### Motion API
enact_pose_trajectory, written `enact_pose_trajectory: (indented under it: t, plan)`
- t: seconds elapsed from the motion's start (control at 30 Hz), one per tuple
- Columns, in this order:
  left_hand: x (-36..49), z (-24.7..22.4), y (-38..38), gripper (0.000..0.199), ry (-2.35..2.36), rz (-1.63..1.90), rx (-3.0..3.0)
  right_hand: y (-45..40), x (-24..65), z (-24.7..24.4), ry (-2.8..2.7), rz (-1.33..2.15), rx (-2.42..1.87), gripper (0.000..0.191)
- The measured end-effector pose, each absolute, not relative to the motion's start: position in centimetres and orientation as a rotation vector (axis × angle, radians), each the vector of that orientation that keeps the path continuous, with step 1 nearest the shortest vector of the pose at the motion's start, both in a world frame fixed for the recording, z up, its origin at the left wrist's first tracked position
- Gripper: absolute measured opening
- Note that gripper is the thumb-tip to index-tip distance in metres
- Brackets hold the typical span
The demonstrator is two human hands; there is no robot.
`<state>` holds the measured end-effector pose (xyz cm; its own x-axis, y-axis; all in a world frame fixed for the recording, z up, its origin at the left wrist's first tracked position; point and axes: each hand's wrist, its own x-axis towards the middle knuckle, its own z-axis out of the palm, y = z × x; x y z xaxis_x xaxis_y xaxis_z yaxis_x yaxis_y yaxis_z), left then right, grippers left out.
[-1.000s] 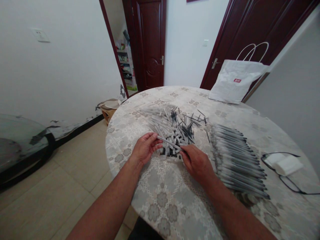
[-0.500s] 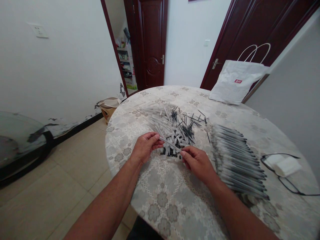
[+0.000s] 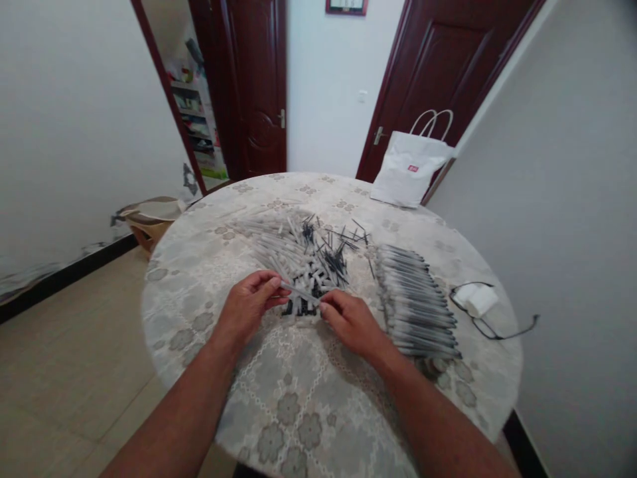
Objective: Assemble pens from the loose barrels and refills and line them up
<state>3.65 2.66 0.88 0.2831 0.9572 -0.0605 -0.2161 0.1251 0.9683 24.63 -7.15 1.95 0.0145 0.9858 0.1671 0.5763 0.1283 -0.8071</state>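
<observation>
A translucent pen barrel [image 3: 300, 291] is held slantwise between my two hands, above the near edge of a pile of pen parts. My left hand [image 3: 253, 300] pinches its upper left end with thumb and fingers. At its lower right end, my right hand [image 3: 348, 317] has its fingers closed; whether they also grip a small part is hidden. Beneath lie white caps [image 3: 301, 305], loose clear barrels [image 3: 279, 245] and thin black refills [image 3: 336, 260]. Right of my right hand, many assembled pens [image 3: 421, 299] lie side by side in a stack.
The round table [image 3: 293, 411] has a patterned cloth. Black-framed glasses [image 3: 497, 336] and a folded white tissue [image 3: 478, 299] lie at its right edge. A white paper bag [image 3: 411, 169] stands at the back right. A wooden stool [image 3: 152, 226] is left of the table.
The camera view has turned, so everything sits further left in the picture. Both hands still hold the pen barrel over the pile, in nearly the same pose.
</observation>
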Motion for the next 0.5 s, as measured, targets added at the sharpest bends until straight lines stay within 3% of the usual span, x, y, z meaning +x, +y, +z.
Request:
enact_pose_trajectory:
  t: [0.17,0.37,0.5]
  plan:
    - [4.0,0.9,1.9,0.037,0.851,0.887,1.256,-7.5,23.9,3.5,-2.014,0.194,-1.620,0.015]
    - [3.8,1.5,1.7,0.041,0.978,0.836,1.497,-8.4,26.5,6.8,-2.211,-0.007,-1.913,0.014]
    - [3.1,1.0,2.7,0.041,1.243,0.913,1.709,-8.2,32.3,9.5,-2.044,-0.137,-2.184,0.019]
